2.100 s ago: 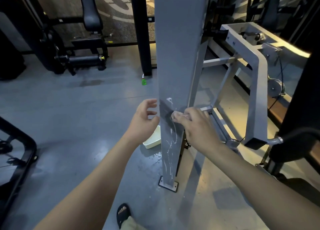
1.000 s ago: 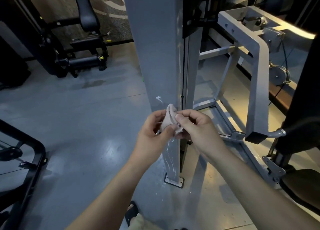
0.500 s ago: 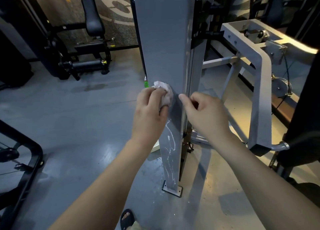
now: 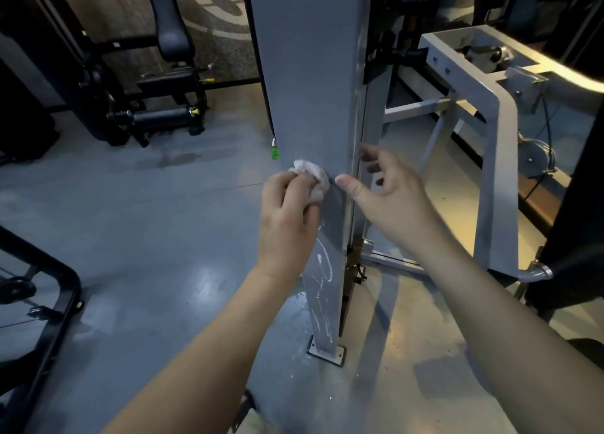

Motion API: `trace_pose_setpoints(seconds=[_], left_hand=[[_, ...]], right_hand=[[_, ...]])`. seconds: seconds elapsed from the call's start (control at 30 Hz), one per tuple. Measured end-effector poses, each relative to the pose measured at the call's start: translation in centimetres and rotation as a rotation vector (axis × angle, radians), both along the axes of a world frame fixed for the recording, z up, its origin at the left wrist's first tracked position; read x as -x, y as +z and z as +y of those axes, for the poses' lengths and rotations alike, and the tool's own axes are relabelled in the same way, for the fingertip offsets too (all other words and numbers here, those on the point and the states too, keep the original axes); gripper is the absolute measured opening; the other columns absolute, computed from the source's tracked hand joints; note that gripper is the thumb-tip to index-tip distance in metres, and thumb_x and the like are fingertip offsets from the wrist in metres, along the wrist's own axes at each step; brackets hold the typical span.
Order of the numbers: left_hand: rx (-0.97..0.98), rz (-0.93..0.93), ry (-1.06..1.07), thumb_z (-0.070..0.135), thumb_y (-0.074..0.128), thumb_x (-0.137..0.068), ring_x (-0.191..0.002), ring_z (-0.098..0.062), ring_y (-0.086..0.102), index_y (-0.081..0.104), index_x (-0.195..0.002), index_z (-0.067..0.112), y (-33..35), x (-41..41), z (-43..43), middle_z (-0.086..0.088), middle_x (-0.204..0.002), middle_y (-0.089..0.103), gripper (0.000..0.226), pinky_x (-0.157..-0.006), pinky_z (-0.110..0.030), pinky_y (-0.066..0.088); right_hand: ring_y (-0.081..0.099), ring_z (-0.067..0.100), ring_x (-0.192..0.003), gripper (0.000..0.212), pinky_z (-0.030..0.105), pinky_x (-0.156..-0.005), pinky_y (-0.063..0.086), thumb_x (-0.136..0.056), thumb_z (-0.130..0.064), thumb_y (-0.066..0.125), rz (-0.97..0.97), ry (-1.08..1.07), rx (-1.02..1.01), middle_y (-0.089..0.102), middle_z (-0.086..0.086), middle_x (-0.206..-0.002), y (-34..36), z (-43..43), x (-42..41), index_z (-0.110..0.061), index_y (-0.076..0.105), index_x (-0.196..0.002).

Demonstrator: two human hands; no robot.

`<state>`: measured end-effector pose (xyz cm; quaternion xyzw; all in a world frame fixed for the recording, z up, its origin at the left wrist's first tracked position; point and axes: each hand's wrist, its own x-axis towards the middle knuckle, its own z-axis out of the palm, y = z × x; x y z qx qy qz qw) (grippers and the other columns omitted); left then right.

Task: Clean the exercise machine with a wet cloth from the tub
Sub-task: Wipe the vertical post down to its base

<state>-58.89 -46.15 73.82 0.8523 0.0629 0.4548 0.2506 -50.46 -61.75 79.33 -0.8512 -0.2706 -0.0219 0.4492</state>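
Left hand (image 4: 287, 218) has the wet cloth (image 4: 312, 177) bunched against the grey upright post (image 4: 307, 84); right hand (image 4: 389, 198) hovers loose, holding nothing. Cloth looks soft and floppy, so a wadded grip probably works best.

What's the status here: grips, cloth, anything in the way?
Status: left grip holds cloth against grey upright; right grip open, empty, beside the upright's edge; white streaks below unwiped; nothing blocking.
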Motion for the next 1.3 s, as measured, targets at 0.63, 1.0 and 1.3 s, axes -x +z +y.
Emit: trace_pose_setpoints(seconds=[0.63,1.0,1.3], left_hand=[[-0.067,0.015,0.013,-0.004,0.065,-0.085,-0.103,-0.028,0.056,0.069,-0.11,0.001,1.0,-0.1,-0.5,-0.016,-0.113,0.06,0.026,-0.093,-0.019,0.042],[0.071,-0.014,-0.003,-0.002,0.063,-0.088,-0.099,-0.018,0.053,0.069,-0.11,0.003,2.0,0.1,-1.1,-0.011,-0.11,0.058,0.023,-0.09,-0.015,0.041],[-0.022,0.191,-0.082,0.008,0.058,-0.09,-0.09,-0.028,0.058,0.069,-0.094,0.006,-1.9,1.7,0.1,-0.011,-0.098,0.059,0.012,-0.08,-0.033,0.051]], right_hand=[[0.065,-0.001,-0.101,0.052,0.028,-0.093,0.054,-0.082,-0.061,0.067,0.084,0.15,-0.09,0.07,-0.014,-0.111,-0.9,0.6,-2.0,-0.029,0.062,-0.122],[0.065,0.001,-0.105,0.06,0.031,-0.1,0.053,-0.084,-0.06,0.068,0.111,0.112,-0.102,0.07,-0.013,-0.115,-1.4,0.7,-1.8,-0.024,0.062,-0.131],[0.064,0.004,-0.113,0.083,0.038,-0.107,0.05,-0.073,-0.073,0.064,0.181,0.118,-0.087,0.068,-0.012,-0.126,-0.6,0.4,-1.2,-0.026,0.056,-0.141]])
